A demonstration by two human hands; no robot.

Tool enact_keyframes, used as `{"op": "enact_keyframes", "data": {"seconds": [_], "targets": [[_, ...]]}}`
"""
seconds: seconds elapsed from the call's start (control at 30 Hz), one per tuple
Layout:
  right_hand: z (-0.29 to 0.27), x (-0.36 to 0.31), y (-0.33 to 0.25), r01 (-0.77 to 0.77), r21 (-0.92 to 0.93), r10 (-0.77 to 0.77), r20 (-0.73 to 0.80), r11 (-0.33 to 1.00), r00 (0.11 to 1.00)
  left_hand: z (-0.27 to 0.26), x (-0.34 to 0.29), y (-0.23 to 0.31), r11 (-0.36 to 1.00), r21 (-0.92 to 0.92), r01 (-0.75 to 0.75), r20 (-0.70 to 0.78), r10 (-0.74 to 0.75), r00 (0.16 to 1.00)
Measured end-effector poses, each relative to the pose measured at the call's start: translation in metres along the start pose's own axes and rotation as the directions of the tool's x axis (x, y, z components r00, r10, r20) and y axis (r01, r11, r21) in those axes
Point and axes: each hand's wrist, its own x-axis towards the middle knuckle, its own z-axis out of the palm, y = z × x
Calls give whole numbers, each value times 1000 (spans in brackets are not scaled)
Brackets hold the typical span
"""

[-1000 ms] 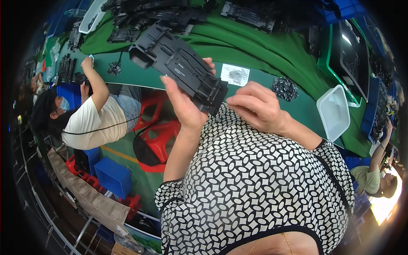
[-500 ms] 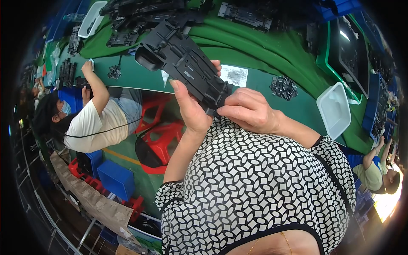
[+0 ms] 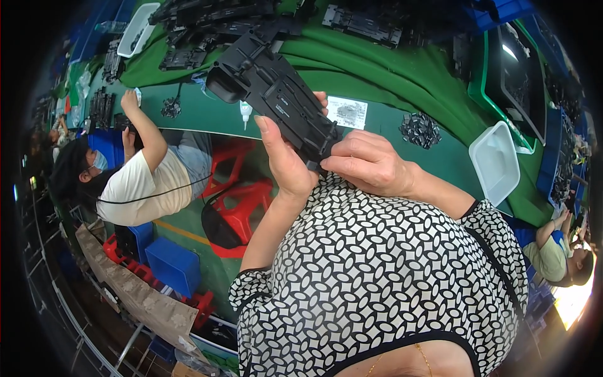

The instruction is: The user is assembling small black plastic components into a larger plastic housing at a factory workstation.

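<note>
A long black molded plastic chassis (image 3: 276,103) is held up at a slant in front of my chest, its far end pointing to the upper left. My left hand (image 3: 289,164) wraps round it from beneath, the thumb along its left side and fingertips showing at its right edge. At the near end, my right hand (image 3: 369,162) pinches the chassis's corner with thumb and bent fingers. Whether a small piece sits between those fingertips is hidden. Beyond the left thumb, a small white bottle with a nozzle (image 3: 245,113) stands on the green table (image 3: 383,120).
Right of the chassis lie a printed sheet (image 3: 357,114) and a heap of small black pieces (image 3: 420,130). A white tray (image 3: 494,164) sits at the table's right edge. More black chassis (image 3: 362,26) are piled at the back. To the left, a co-worker (image 3: 147,185) sits near a red stool (image 3: 235,217).
The chassis has tilted very slightly, its far end shifting a little right, so more of the white bottle shows. Both hands keep their hold almost unmoved.
</note>
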Motion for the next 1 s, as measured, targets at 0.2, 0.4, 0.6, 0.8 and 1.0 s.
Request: {"op": "enact_keyframes", "data": {"seconds": [0.2,0.4,0.6,0.8,1.0], "targets": [[-13,15,-13,-284,241,310,-78,928,948,-9,16,9,926,-277,258,-50,-282,958],[-17,11,-6,-487,364,562,-134,794,816,-21,21,9,794,-489,361,51,-387,921],[-19,12,-10,-479,391,570,-158,786,806,-21,22,8,726,-546,418,101,-438,893],[-22,13,-9,-502,419,608,-169,757,776,-22,27,6,679,-581,449,116,-477,871],[-27,12,5,-626,644,804,28,439,593,-25,31,12,658,-618,431,195,-402,895]]}}
